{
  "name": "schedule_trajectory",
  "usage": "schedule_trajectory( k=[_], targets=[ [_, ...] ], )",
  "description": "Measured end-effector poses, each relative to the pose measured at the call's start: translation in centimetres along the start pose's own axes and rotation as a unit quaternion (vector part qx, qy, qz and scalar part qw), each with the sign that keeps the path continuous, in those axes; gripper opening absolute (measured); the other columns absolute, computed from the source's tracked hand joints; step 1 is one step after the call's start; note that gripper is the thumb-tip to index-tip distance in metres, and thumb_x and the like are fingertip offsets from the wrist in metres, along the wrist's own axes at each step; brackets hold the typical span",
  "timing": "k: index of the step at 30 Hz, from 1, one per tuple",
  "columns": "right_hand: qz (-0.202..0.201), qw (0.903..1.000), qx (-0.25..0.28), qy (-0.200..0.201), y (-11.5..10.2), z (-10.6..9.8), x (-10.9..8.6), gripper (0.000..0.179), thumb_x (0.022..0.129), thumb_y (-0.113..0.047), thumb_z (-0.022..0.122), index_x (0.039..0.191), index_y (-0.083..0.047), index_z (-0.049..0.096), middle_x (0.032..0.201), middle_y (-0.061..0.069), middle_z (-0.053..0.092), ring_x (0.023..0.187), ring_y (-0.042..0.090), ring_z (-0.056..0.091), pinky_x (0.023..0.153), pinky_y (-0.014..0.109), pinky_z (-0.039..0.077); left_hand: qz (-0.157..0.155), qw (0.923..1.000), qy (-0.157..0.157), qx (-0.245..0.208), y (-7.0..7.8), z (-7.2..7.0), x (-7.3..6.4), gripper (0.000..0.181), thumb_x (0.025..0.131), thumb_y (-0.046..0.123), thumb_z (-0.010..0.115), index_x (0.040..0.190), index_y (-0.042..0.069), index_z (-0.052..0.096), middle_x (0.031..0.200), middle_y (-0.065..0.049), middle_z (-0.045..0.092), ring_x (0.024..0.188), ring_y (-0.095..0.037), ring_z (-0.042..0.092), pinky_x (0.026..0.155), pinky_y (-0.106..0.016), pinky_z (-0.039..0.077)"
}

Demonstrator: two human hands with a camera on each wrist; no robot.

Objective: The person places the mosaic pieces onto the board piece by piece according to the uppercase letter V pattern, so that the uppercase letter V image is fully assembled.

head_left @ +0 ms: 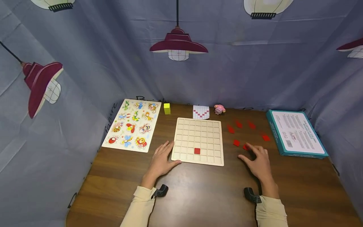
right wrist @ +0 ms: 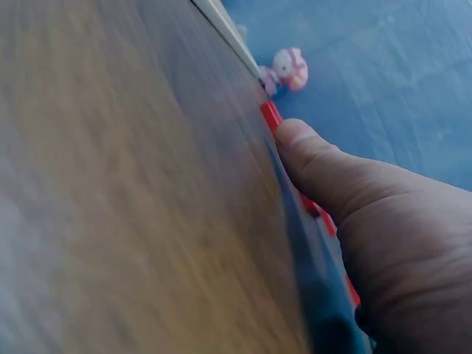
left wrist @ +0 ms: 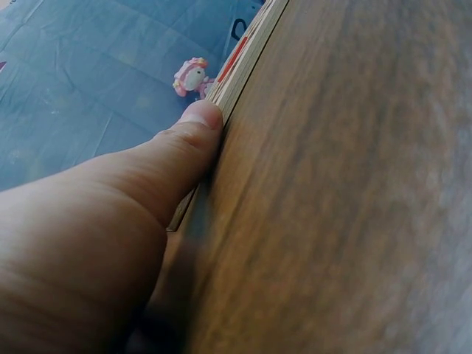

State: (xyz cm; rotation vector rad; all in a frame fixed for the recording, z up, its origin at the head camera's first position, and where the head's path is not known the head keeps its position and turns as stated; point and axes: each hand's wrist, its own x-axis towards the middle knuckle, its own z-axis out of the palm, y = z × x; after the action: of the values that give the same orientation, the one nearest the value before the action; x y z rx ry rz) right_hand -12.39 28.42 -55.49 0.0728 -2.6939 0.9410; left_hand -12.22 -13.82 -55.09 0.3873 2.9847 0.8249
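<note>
A square wooden grid board (head_left: pixel 198 137) lies flat on the table, with one red square tile (head_left: pixel 197 151) set in a cell of its lower part. My left hand (head_left: pixel 161 161) rests at the board's lower left corner, fingers along the left side and thumb at the near edge. The left wrist view shows that thumb (left wrist: pixel 193 136) against the board's side. Right of the board, my right hand (head_left: pixel 259 161) reaches over loose red tiles (head_left: pixel 236 143). Its index fingertip is right at the nearest tile (head_left: pixel 245 147), and the thumb stands apart from that finger.
Behind the board are a small patterned grid card (head_left: pixel 201 112), a pink figurine (head_left: pixel 219 109) and a yellow block (head_left: pixel 167 108). An insect picture board (head_left: pixel 133 126) lies left, a teal-edged box (head_left: pixel 297 134) right. A grey-blue curtain (head_left: pixel 227 72) rises behind the table.
</note>
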Motion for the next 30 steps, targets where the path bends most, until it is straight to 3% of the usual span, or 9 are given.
schedule_trajectory(
  k=[5,13,22,30],
  targets=[
    [0.047,0.998,-0.043,-0.007,1.9,-1.4,-1.4,0.071,0.084,-0.028,0.084,0.143,0.0,0.056,0.127,0.029,0.051,0.111,0.045,0.041,0.085,0.055,0.039,0.005,0.9999,-0.013,-0.002,0.4,0.8,-0.2,0.097,0.085,0.064,0.071,0.16,0.015,0.035,0.163,-0.007,0.041,0.155,-0.027,0.032,0.129,-0.05,0.023],
    [0.063,0.9959,-0.053,-0.038,2.5,-1.4,-0.3,0.072,0.091,-0.039,0.076,0.146,0.001,0.051,0.132,0.032,0.049,0.119,0.048,0.042,0.094,0.064,0.04,-0.002,1.0,-0.002,-0.009,0.2,0.5,-0.3,0.096,0.085,0.061,0.074,0.16,0.014,0.036,0.162,-0.007,0.042,0.155,-0.027,0.033,0.127,-0.051,0.024],
    [0.067,0.9939,-0.056,-0.068,2.3,-2.0,0.7,0.062,0.095,-0.037,0.072,0.142,0.0,0.057,0.129,0.03,0.053,0.119,0.05,0.049,0.097,0.068,0.042,-0.004,1.0,-0.002,-0.008,0.0,0.2,-0.5,0.096,0.085,0.061,0.074,0.16,0.014,0.036,0.162,-0.007,0.042,0.155,-0.027,0.032,0.128,-0.052,0.023],
    [0.073,0.9952,-0.043,-0.048,2.7,-1.9,0.9,0.046,0.095,-0.033,0.073,0.128,-0.002,0.068,0.12,0.024,0.062,0.11,0.045,0.058,0.094,0.062,0.047,0.008,0.9999,0.009,-0.009,0.3,0.1,-0.2,0.094,0.085,0.058,0.075,0.158,0.012,0.039,0.161,-0.009,0.045,0.153,-0.03,0.035,0.126,-0.053,0.026]
  ],
)
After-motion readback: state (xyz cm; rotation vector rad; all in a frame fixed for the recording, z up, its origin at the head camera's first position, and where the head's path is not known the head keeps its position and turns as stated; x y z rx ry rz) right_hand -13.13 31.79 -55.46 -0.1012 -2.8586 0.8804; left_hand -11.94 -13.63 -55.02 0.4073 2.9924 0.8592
